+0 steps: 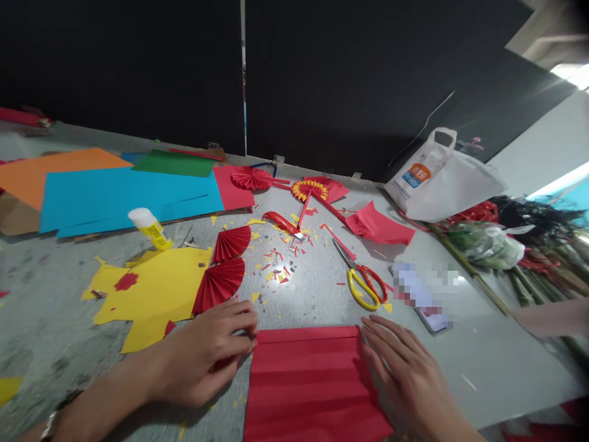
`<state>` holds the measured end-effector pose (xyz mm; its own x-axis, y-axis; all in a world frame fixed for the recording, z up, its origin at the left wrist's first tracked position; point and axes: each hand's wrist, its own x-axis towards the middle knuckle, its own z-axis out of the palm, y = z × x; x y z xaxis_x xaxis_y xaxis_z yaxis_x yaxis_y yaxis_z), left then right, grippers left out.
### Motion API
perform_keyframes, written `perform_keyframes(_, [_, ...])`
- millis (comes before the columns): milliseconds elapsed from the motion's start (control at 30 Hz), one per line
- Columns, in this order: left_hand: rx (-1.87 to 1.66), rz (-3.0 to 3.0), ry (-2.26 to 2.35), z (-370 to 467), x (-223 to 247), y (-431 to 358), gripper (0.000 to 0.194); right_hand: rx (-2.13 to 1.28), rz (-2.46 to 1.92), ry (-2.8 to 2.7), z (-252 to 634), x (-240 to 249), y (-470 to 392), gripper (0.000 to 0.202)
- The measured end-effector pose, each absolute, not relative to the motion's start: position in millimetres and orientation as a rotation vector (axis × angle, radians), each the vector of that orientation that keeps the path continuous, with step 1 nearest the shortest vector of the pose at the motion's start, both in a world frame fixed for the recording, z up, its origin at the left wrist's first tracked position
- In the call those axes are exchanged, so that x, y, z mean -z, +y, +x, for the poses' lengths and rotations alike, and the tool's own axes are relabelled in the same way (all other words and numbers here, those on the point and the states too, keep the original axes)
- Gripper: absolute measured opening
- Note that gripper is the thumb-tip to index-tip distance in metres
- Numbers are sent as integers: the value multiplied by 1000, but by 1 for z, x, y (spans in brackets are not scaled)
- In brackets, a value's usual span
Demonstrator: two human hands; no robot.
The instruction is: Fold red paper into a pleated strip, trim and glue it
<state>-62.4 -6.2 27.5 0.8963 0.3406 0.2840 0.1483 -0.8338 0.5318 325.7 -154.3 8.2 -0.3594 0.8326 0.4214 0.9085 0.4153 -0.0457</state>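
**Toward the worktop's near edge, two bare hands at a red sheet**

Seen from the head, the red sheet (313, 393) lies flat on the worktop (488, 350) in the middle of its near side, between the hands. A narrow folded strip runs along the sheet's far edge, and faint creases cross the rest. The left hand (218, 350) curls its fingers at the far left corner of the sheet; whether they pinch it, I cannot tell. The right hand (409, 362) lies along the sheet's right edge, its fingers straight and side by side, not closed.

Beyond the left hand, two red pleated fans (221, 285) lie against the right side of a piece of yellow paper (161, 288), with a glue stick (150, 228) at its far edge. Beyond the right hand are scissors (356, 268) and, just right of them, a phone (432, 316). Small scraps (284, 276) dot the middle. Near the worktop's far edge lie blue sheets (129, 193) to the left; a white bag (427, 178) stands toward the far right corner.
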Motion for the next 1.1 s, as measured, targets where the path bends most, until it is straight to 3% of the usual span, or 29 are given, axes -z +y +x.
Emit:
perform_keyframes(300, [-541,2523,395,-59,-21,-12,19,-397,-1355,-2348,242,-17,-96,21])
perform_keyframes(600, [-564,2479,441,-53,-16,-6,22,-466,-1389,-2250,231,-15,-85,26])
perform_keyframes(1100, [-529,2354,276,-52,-14,-8,23,-176,-1164,-2342,229,-1,-101,32])
